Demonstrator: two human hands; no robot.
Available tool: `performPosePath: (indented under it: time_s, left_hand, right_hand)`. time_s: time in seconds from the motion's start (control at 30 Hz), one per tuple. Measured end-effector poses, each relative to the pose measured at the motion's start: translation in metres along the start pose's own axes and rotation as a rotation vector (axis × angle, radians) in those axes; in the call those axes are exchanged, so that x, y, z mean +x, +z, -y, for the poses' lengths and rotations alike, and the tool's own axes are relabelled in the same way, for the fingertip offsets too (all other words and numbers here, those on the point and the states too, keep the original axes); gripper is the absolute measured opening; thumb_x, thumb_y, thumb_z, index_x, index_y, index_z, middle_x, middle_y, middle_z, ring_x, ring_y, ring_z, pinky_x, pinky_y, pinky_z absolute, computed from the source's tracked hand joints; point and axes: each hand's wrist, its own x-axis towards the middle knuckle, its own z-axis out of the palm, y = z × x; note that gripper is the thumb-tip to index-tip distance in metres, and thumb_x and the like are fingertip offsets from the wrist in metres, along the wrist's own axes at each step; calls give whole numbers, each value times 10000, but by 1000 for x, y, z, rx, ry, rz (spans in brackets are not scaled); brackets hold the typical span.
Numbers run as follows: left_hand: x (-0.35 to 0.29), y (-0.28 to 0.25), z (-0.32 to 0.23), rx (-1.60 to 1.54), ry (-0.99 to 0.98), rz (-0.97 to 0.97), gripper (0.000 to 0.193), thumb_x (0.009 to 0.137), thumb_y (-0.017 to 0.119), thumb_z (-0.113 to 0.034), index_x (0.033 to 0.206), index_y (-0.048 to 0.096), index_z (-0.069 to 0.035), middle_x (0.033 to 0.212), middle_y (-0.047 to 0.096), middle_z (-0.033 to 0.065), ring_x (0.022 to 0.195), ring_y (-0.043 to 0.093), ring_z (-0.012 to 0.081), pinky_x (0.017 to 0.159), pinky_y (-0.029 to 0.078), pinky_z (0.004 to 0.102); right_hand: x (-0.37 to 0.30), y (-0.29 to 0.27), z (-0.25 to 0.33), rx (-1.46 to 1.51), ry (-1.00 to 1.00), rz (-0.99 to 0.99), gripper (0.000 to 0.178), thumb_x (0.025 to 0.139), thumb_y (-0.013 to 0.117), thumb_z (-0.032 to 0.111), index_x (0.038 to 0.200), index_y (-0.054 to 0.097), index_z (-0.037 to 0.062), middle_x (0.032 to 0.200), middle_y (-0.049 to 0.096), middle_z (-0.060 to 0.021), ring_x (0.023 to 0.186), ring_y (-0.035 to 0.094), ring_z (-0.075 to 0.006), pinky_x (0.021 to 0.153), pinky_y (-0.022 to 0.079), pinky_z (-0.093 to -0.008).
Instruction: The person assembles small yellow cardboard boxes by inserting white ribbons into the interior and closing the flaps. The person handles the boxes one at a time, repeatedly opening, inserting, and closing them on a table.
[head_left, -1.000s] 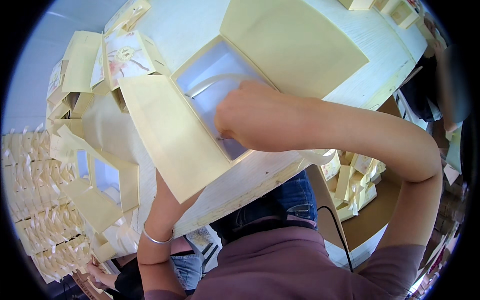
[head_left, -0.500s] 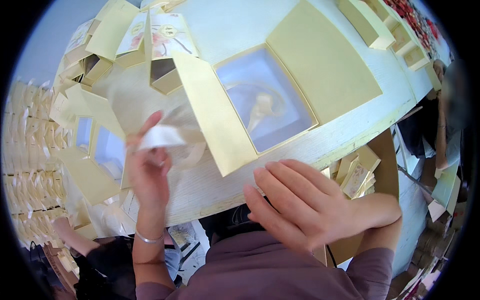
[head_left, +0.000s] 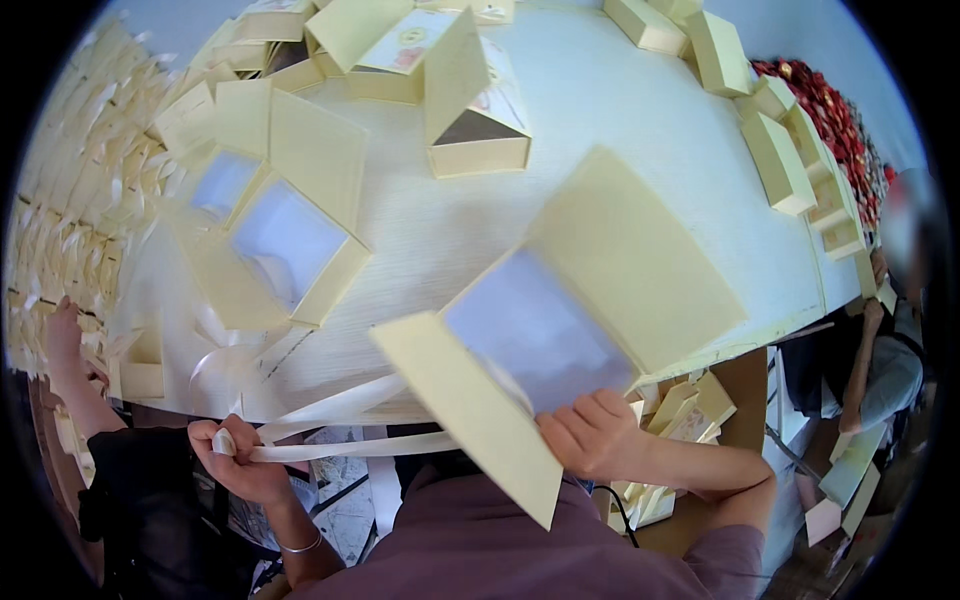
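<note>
A cream cardboard gift box (head_left: 540, 310) lies open in front of me at the table's near edge, its pale lining showing and its two flaps spread to either side. My right hand (head_left: 595, 435) is closed on the box's near side, fingers curled over the rim. Low on the left, my left hand (head_left: 240, 462) pinches a white ribbon (head_left: 345, 408). Two strands of it stretch from those fingers to the box's left flap (head_left: 470, 415), where they pass out of sight behind it.
Another open cream box (head_left: 285, 240) stands to the left, with loose ribbon (head_left: 220, 375) below it. Several closed or part-open boxes (head_left: 480, 150) sit at the back. Red items (head_left: 830, 130) are heaped far right beside small boxes (head_left: 775, 165). Other people work at both sides.
My left hand has come down toward me, drawing the ribbon taut. My right hand has taken hold of the box, which has shifted nearer me. The ribbon inside the box is largely out of sight.
</note>
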Motion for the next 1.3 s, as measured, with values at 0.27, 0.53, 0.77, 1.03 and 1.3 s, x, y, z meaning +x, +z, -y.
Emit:
performPosePath:
  time_s: [0.27,0.53,0.77,1.03,1.3]
  left_hand:
    - [5,-51,3,551,142,-204,231,811,428,-203,675,340,-38,625,264,2,540,274,90,494,225,246]
    - [-42,-4,9,1054,610,1015,112,655,564,-194,656,504,-98,681,491,69,691,497,268,771,398,406]
    - [-31,55,-19,566,438,1026,194,640,595,-200,786,564,-76,905,535,115,900,500,309,836,355,479]
    - [-58,213,11,392,318,1286,246,639,639,-177,868,581,-108,1035,508,96,994,462,271,888,333,461]
    - [-66,215,43,538,223,1330,258,630,650,-188,866,577,-113,1073,487,112,1042,439,316,898,302,469]
  right_hand:
    - [103,73,-10,192,-251,-36,124,657,511,187,691,466,77,622,458,-3,607,467,-141,566,340,-263]
    - [172,98,-45,214,-214,-139,377,699,587,323,888,511,6,814,514,-102,810,483,-222,756,364,-343]
    - [112,53,-113,63,-286,-362,414,718,582,211,1101,502,74,1081,465,-170,1009,456,-303,864,378,-440]
    - [25,14,-302,-381,550,-330,615,654,642,154,1216,393,130,1168,375,-208,1065,396,-341,880,362,-422]
    - [17,12,-457,-1040,942,49,780,720,613,362,1332,151,221,1336,176,-207,1220,248,-330,846,332,-541]
